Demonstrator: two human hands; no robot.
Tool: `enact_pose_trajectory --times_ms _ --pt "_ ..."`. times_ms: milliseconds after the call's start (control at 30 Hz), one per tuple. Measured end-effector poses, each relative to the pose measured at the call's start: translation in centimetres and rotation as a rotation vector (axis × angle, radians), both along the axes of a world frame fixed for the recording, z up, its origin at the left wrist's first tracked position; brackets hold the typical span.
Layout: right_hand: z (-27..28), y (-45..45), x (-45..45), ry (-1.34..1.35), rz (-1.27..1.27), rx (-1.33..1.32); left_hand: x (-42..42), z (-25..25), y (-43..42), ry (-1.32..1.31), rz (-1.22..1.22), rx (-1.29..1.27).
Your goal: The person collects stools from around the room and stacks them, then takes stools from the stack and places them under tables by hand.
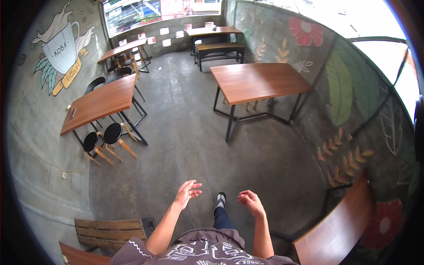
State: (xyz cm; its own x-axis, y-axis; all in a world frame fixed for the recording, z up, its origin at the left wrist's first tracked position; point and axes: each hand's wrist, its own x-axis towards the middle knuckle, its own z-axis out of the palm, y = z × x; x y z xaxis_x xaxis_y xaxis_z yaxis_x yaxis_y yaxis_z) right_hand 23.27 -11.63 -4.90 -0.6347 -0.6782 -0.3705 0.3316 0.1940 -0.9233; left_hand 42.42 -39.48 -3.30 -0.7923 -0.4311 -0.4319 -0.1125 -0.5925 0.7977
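Hanging over the concrete floor [190,161], the left hand [187,194] was empty, its fingers spread; the right hand [251,202] was empty too, fingers loosely bent. The brown wood-topped table [335,225] at lower right lay right of the right hand, the nearer one, and apart from it, its long axis slanting forward and outward. The slatted wooden bench [110,231] stood behind and left of the left hand.

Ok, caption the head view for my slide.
Left hand and right hand, both empty, above a grey floor, with wooden tables and a coffee-cup mural beyond.
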Motion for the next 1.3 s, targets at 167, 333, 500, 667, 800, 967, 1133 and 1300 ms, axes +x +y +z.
enact_pose_trajectory --times_ms 167,333,500,667,800,967,1133,1300 --pt "-1.0 -9.9 -12.7 -0.009 0.090 0.002 -9.1 0.3 -6.9 -0.009 0.134 -0.029" --pt "0.7 -20.8 -21.6 -0.034 0.135 0.030 -15.8 0.9 -13.8 -0.032 0.213 -0.060" --pt "1.0 -30.8 -27.4 -0.073 0.176 0.019 -20.4 -0.2 -22.0 -0.045 0.287 -0.107" --pt "-0.4 -40.9 -32.1 -0.038 0.220 0.055 -24.8 -2.7 -31.8 -0.023 0.295 -0.102" --pt "0.5 -49.6 -35.4 -0.040 0.197 0.079 -28.6 -3.3 -41.8 -0.025 0.277 -0.071" --pt "3.3 -60.7 -39.4 -0.007 0.154 0.082 -33.9 -1.2 -54.5 0.012 0.203 -0.112" --pt "4.6 -69.4 -44.0 -0.019 0.098 0.033 -40.1 0.6 -64.6 0.026 0.134 -0.147" --pt "4.7 -76.8 -51.1 0.004 0.059 0.005 -47.6 0.6 -72.6 0.044 0.116 -0.123"
